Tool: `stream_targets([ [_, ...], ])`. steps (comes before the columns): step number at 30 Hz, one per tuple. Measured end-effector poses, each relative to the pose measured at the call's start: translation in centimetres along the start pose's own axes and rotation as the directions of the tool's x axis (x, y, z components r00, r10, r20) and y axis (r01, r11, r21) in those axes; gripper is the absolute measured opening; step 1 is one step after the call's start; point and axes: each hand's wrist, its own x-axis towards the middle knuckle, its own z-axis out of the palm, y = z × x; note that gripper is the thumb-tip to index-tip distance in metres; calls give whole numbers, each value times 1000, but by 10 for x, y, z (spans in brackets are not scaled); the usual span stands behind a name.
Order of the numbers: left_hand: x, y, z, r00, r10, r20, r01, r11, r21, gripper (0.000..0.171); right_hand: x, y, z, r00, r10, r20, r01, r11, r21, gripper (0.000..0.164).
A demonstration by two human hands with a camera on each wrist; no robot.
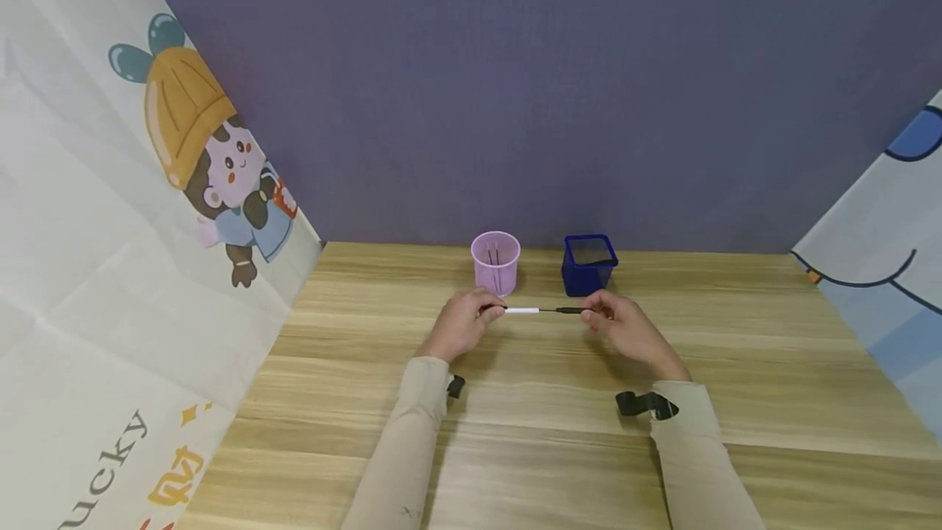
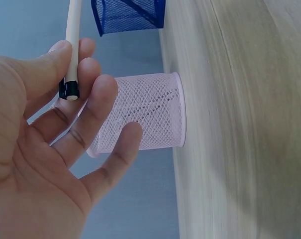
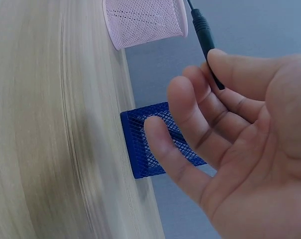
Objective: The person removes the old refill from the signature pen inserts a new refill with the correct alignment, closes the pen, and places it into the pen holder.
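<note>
In the head view my left hand (image 1: 464, 321) pinches a white pen-like tube (image 1: 522, 311) between thumb and fingertips. A black clip end on the tube (image 2: 73, 50) shows in the left wrist view; its other fingers spread loosely. My right hand (image 1: 625, 330) pinches the ribbed black handle of a thin-shafted tool (image 3: 202, 32), like a small screwdriver. Tube and tool lie in one line above the table, shaft pointing at the tube's end. Whether the shaft tip is inside the tube, I cannot tell.
A pink mesh cup (image 1: 495, 276) holding thin dark sticks stands behind the left hand. Behind the right hand is a blue square mesh holder (image 1: 586, 278) with something dark in it. Both stand on the wooden table (image 1: 545, 448), near the grey back panel (image 1: 545, 96).
</note>
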Motion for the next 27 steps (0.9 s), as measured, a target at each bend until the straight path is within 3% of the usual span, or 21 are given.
stream_targets([
  [27,-1,-7,-5,999,-24,-35,23,1000,-20,15,-1,4,-3,1000,-8,-23,7,999,-34,19],
])
